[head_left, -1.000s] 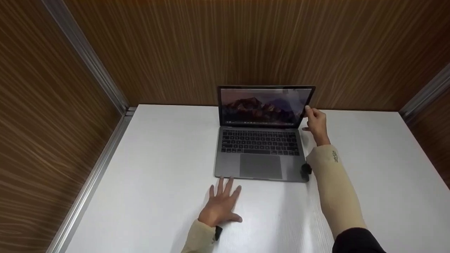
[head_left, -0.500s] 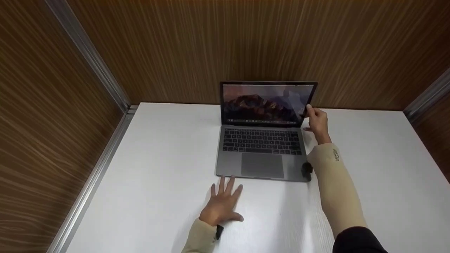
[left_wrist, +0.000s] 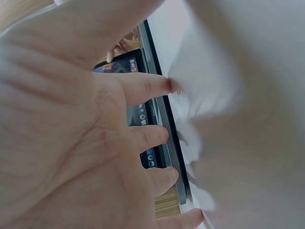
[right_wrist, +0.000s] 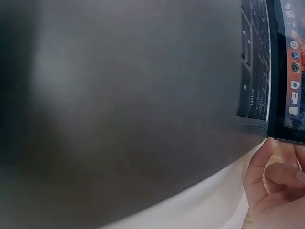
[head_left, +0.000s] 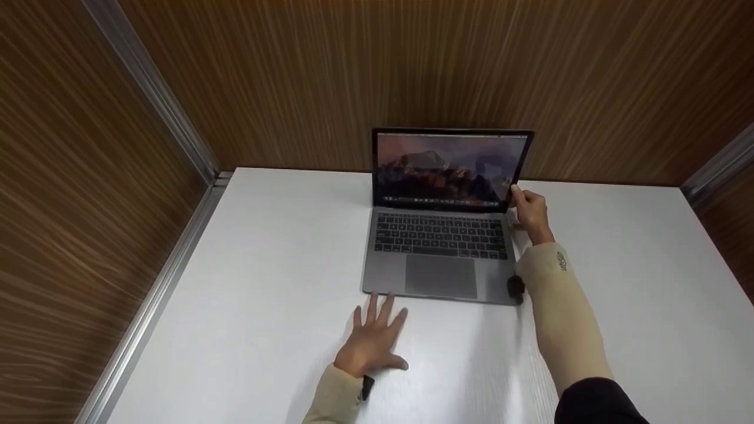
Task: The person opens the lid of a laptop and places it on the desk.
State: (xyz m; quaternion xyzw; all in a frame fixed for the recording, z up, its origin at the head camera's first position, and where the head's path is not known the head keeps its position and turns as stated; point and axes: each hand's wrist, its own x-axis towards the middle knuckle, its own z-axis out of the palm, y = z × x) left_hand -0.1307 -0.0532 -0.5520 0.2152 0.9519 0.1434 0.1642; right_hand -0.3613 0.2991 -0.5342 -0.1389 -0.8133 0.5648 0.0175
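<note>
An open grey laptop (head_left: 440, 277) lies on the white table, its lit screen (head_left: 450, 171) leaning back with a mountain picture on it. At the screen's right edge, low near the hinge, my right hand (head_left: 532, 213) grips the lid. Its fingers are bent at the lid's corner in the right wrist view, where the keyboard (right_wrist: 255, 71) also shows. My left hand (head_left: 371, 341) rests spread on the table, two fingertips right at the laptop's front edge. From the left wrist view, the palm and fingers (left_wrist: 147, 88) stand before that edge, covering much of the laptop.
A brown wood-grain panel (head_left: 306, 82) rises behind the white table (head_left: 265, 253), with the laptop's screen close in front of it. Metal rails (head_left: 171, 123) run along the side panels. A small black device (head_left: 515, 287) at my right wrist overlaps the laptop's front right corner.
The screen has tilted further back, its top edge rising in view and its picture brightening. My right hand has slipped slightly down the lid's edge. My left hand has stayed put.
</note>
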